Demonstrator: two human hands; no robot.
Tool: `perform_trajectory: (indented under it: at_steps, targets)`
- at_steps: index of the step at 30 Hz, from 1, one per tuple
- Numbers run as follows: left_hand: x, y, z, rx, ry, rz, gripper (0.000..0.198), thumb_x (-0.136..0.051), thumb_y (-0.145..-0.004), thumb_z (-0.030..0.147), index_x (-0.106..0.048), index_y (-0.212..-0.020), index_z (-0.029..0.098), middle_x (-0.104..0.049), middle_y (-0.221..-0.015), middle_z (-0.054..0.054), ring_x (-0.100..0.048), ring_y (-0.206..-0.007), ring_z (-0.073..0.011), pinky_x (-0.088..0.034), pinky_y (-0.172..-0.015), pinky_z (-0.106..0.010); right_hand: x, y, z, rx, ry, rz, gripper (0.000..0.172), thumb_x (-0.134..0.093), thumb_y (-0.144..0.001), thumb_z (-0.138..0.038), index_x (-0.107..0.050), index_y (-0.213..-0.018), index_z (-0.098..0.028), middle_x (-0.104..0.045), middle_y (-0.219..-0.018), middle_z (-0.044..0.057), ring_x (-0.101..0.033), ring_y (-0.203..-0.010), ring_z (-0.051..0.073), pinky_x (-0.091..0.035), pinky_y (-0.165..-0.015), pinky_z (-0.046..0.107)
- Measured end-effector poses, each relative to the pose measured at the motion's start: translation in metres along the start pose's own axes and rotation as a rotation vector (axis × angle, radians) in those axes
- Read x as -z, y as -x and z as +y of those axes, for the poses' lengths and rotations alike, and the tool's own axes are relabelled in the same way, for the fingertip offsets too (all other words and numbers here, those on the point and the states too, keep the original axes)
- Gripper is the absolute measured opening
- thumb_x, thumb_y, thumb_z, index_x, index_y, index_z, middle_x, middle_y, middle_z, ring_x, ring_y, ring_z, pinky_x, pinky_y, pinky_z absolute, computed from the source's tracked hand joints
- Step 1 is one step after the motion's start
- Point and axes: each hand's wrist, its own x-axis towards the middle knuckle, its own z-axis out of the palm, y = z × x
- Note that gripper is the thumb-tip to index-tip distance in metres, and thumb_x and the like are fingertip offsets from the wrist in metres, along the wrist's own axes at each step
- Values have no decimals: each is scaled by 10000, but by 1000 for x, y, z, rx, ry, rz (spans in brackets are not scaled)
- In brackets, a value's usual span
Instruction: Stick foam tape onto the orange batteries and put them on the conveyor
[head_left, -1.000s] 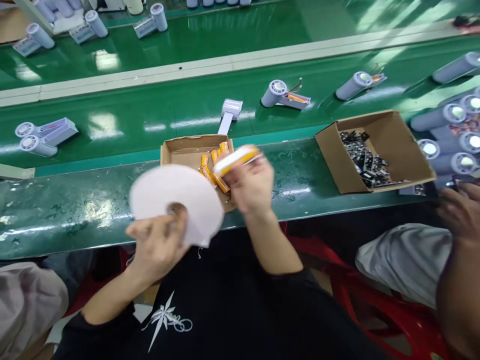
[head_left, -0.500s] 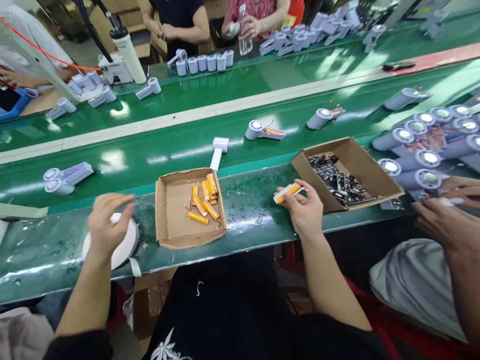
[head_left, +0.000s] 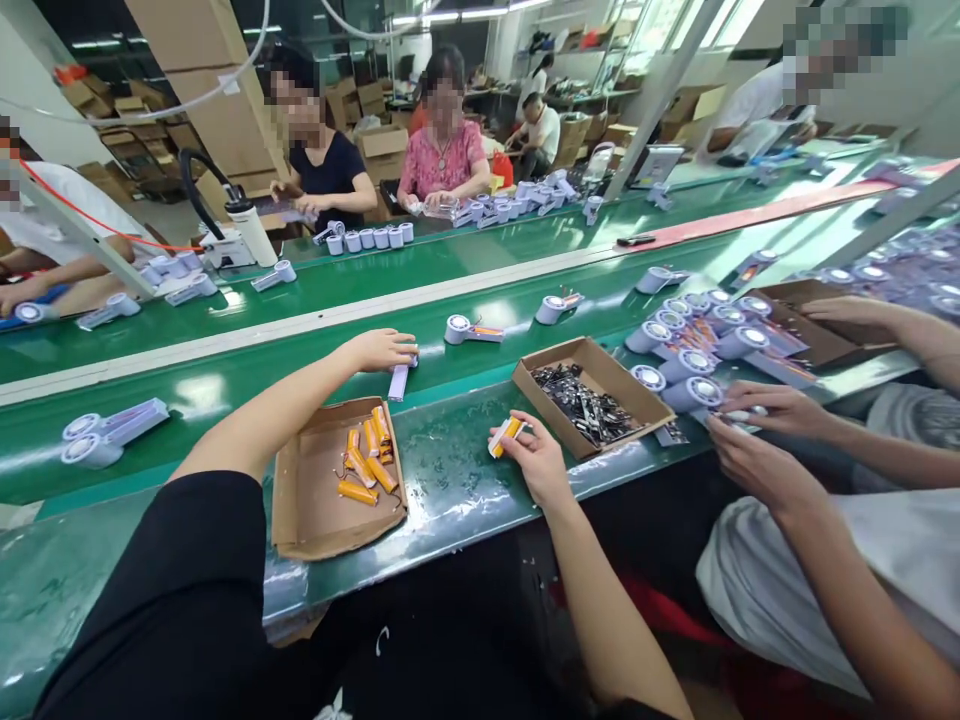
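Note:
My left hand (head_left: 381, 350) reaches over the belt, its fingers curled round the head of a pale lilac handheld fan housing (head_left: 398, 382). The housing's handle points toward me, and the hand covers most of its head. In my right hand (head_left: 538, 462), pinched between thumb and fingers above the bench, is an orange cylindrical battery (head_left: 509, 436) with a white strip along it. Between my arms a shallow cardboard box (head_left: 307, 505) contains several more orange batteries (head_left: 361, 468), some with thin wires.
A cardboard box (head_left: 630, 400) of small dark parts sits right of my right hand. Beyond it, a co-worker's hands (head_left: 772, 440) work beside clustered fan housings (head_left: 686, 360). More housings lie along the green belt (head_left: 225, 380). People sit across the line.
My left hand has moved from above the white tape roll, forward and right, to the fan housing on the belt. My right hand still holds the battery. The view has tilted up.

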Motion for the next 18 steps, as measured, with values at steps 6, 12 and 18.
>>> perform_trajectory:
  at_steps: [6, 12, 18]
  targets:
    - [-3, -10, 8, -9, -64, -43, 235, -639, -928, 79, -779, -985, 260, -701, -1571, -27, -502, -1519, -220, -372, -1199, -363, 0, 5, -3, -31, 61, 3, 941, -1047, -560, -656, -670, -1288, -193, -888, -984, 140, -874, -970, 323, -705, -875, 394]
    - [-16, -11, 9, 206, -44, -99, 164, -676, -993, 161, -793, -1013, 274, -808, -1328, -94, -626, -1404, -234, -476, -1149, -370, 9, 3, -2, -97, 184, 16, 883, -1011, -548, -693, -674, -1255, -286, -887, -1000, 147, -838, -1151, 444, -610, -1170, 619]
    - [-30, -26, 13, 461, 85, -114, 371, -794, -819, 104, -820, -1157, 256, -722, -1500, -129, -674, -1347, -313, -609, -1033, -400, -2, 7, -6, -132, 211, 49, 703, -985, -461, -673, -716, -1079, -473, -883, -1017, 126, -762, -1268, 454, -519, -1214, 505]
